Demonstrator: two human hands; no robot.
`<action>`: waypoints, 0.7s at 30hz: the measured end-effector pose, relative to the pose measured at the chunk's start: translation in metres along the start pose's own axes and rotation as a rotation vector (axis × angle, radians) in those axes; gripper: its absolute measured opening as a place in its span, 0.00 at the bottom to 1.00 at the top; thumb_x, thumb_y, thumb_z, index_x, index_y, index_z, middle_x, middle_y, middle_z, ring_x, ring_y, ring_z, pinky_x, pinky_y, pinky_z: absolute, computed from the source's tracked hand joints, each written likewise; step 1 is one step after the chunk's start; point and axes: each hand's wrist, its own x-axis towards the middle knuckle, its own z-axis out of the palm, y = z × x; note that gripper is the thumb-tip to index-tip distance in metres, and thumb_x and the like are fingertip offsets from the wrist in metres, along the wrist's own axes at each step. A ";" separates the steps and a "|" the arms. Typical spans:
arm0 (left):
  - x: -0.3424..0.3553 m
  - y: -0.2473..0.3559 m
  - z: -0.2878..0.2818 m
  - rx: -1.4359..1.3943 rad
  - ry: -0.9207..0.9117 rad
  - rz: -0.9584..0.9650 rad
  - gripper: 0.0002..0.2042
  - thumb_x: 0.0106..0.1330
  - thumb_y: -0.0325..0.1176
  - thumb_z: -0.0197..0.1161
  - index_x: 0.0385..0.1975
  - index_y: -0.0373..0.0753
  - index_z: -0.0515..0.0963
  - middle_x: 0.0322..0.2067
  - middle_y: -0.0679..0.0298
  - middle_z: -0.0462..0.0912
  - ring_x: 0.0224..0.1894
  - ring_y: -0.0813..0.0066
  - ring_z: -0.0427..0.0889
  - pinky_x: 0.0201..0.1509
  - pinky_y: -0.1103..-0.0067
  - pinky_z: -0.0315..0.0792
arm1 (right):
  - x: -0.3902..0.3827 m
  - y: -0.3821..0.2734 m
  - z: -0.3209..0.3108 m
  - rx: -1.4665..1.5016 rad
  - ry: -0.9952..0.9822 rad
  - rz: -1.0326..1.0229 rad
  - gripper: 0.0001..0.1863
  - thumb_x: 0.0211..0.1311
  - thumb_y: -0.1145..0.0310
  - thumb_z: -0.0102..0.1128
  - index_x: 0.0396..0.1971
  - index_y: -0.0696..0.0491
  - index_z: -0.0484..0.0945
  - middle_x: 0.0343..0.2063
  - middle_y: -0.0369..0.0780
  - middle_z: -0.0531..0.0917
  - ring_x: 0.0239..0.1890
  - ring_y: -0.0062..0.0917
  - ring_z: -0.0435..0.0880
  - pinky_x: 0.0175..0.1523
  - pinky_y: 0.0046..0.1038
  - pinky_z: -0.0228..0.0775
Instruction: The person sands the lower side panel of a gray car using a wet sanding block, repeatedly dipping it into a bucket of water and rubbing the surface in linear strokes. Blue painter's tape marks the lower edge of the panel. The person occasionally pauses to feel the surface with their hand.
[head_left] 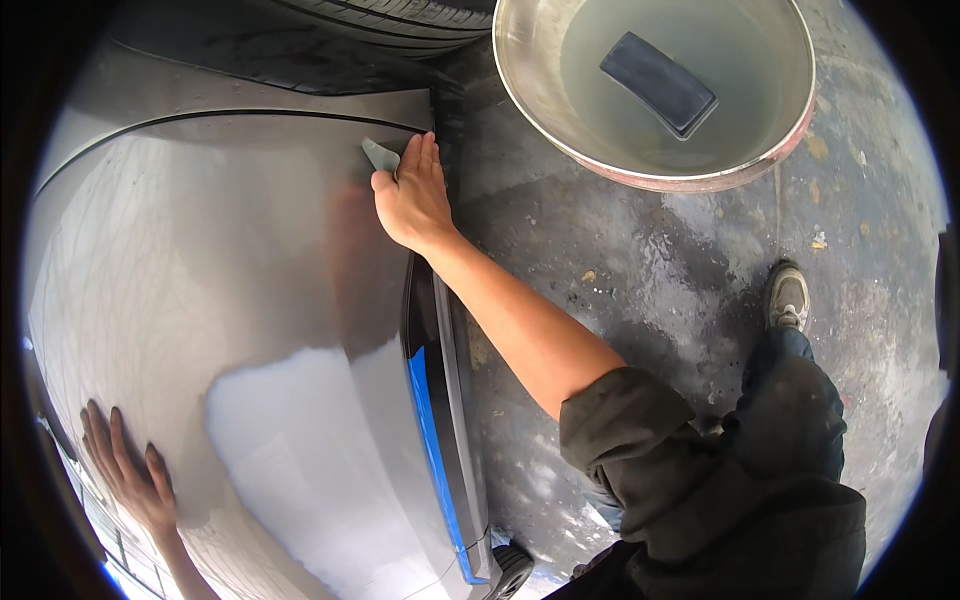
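My right hand [412, 190] presses a small grey-green sheet [378, 155], perhaps abrasive paper, against the grey car body panel [270, 230] near its upper right corner, fingers together. At the lower left, my left hand [128, 468] lies on the same panel with fingers apart and nothing in it. A pale, dull patch [300, 450] covers the panel's lower middle. Along the dark trim at its right edge runs blue masking tape [430, 430].
A wide metal bucket [650, 176] of cloudy water, with a dark rectangular block [658, 84] in it, stands at the upper right. A tyre [390, 22] is at the top. My shoe [787, 295] rests on the stained, wet-looking floor [690, 260].
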 end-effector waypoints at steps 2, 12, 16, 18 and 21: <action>-0.002 -0.002 0.003 0.010 0.007 0.010 0.28 0.79 0.50 0.45 0.74 0.47 0.67 0.76 0.54 0.64 0.78 0.48 0.60 0.80 0.47 0.54 | -0.008 -0.008 0.002 0.021 -0.018 0.008 0.44 0.72 0.56 0.42 0.75 0.75 0.45 0.78 0.64 0.43 0.82 0.51 0.40 0.84 0.44 0.36; -0.007 -0.004 0.007 0.015 0.017 0.012 0.28 0.79 0.52 0.44 0.74 0.48 0.67 0.75 0.56 0.65 0.78 0.49 0.61 0.80 0.47 0.56 | -0.016 -0.003 0.011 -0.036 0.043 -0.016 0.42 0.71 0.57 0.44 0.74 0.75 0.50 0.77 0.64 0.50 0.80 0.52 0.48 0.82 0.47 0.40; 0.000 -0.002 0.003 -0.002 0.019 -0.002 0.28 0.79 0.53 0.44 0.74 0.48 0.67 0.75 0.56 0.65 0.78 0.49 0.61 0.80 0.47 0.56 | 0.004 -0.002 0.006 -0.001 0.101 0.009 0.44 0.70 0.57 0.47 0.74 0.74 0.49 0.78 0.64 0.48 0.81 0.51 0.47 0.83 0.45 0.39; 0.001 -0.003 0.004 0.008 0.023 -0.007 0.28 0.79 0.53 0.44 0.74 0.48 0.68 0.75 0.56 0.65 0.78 0.49 0.61 0.80 0.47 0.56 | -0.009 -0.012 0.014 -0.088 0.080 -0.089 0.44 0.69 0.57 0.47 0.74 0.75 0.49 0.78 0.64 0.46 0.81 0.52 0.46 0.83 0.45 0.38; -0.008 -0.002 0.009 0.010 0.022 -0.002 0.28 0.79 0.52 0.44 0.74 0.48 0.68 0.75 0.56 0.65 0.78 0.49 0.61 0.80 0.47 0.56 | -0.036 -0.019 0.027 -0.158 0.017 -0.315 0.44 0.67 0.60 0.49 0.74 0.75 0.48 0.78 0.65 0.43 0.82 0.52 0.41 0.84 0.43 0.35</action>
